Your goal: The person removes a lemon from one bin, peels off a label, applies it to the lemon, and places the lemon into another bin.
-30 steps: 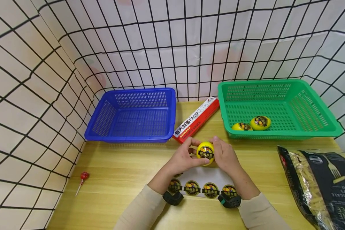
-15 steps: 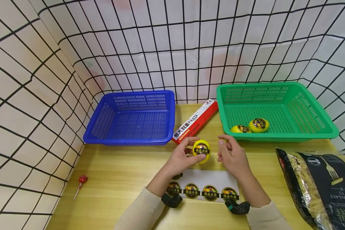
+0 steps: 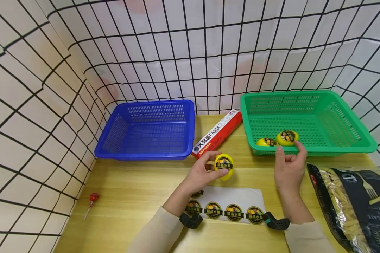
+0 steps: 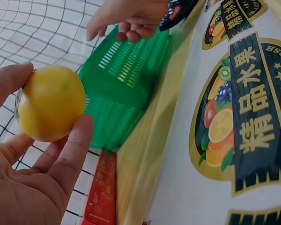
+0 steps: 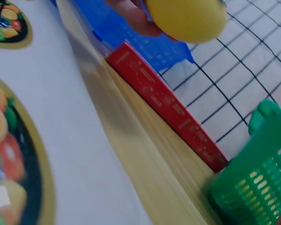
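Note:
My left hand (image 3: pixel 216 164) grips a yellow fruit (image 3: pixel 225 165) that bears a round black sticker, a little above the table. The left wrist view shows the fruit (image 4: pixel 49 103) pinched between thumb and fingers. My right hand (image 3: pixel 289 154) hovers with loosely curled fingers and holds nothing, just before the front wall of the green basket (image 3: pixel 339 149). Two more stickered yellow fruits (image 3: pixel 286 137) lie in that basket. A white sheet (image 3: pixel 231 195) with several round stickers lies on the table between my wrists.
A blue basket (image 3: pixel 147 153) stands at the back left. A red pasta box (image 3: pixel 217 133) lies between the two baskets. A dark pasta bag (image 3: pixel 354 200) lies at the right edge and a red lollipop (image 3: pixel 93 197) at the left. Gridded walls enclose the table.
My right hand let go of the fruit and moved right, toward the green basket. My left hand keeps the fruit in nearly the same place.

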The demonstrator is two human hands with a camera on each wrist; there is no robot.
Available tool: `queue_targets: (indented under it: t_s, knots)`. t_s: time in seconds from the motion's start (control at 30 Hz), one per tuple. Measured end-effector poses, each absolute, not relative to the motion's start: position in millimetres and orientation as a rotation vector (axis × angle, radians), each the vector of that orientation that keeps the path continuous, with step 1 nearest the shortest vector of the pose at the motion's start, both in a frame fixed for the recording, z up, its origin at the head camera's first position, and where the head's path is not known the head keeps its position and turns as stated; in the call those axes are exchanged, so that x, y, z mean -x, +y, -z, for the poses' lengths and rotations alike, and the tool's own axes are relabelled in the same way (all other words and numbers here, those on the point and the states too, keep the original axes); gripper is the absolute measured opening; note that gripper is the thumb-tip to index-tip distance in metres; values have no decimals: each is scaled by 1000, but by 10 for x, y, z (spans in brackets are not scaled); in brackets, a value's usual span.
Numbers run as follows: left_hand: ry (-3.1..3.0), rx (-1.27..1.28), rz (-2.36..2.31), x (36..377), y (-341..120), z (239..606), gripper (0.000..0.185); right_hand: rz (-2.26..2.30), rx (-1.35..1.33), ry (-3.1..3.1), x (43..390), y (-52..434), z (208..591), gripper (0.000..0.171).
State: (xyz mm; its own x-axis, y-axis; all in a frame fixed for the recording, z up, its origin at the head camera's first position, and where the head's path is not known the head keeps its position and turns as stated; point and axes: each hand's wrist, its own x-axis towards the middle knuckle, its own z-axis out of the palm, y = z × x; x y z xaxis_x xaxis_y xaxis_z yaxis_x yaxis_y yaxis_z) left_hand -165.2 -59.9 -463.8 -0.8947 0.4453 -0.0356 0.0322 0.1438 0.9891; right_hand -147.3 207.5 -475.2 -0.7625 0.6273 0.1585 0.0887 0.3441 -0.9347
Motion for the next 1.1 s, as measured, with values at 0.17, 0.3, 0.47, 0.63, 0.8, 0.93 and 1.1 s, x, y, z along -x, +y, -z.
queue_targets:
  t_s: [0.17, 0.3, 0.47, 0.63, 0.8, 0.93, 1.1]
  knots:
    - [2080, -438, -1827, 1652, -579, 4650, 57, -1478, 751, -2004, 1552, 2226, 4802, 61]
    - [2026, -443, -1873, 1652, -558, 4675, 57, -1526, 775, -1907, 1613, 2303, 4872, 61]
    - [1995, -434, -1909, 1660, -544, 4695, 55, -1551, 784, -1841, 1673, 2322, 4946, 61]
    - [1994, -416, -1929, 1655, -529, 4688, 53, -1514, 840, -1877, 1667, 2313, 4949, 60]
    - [1963, -426, -2018, 1644, -523, 4633, 50, -1497, 817, -1862, 1646, 2272, 4965, 58]
    - [1890, -436, -2090, 1651, -509, 4566, 51, -1501, 780, -1819, 1655, 2256, 4981, 56]
    - [1923, -446, -2071, 1691, -473, 4447, 59, -1495, 766, -1800, 1664, 2249, 4983, 56]
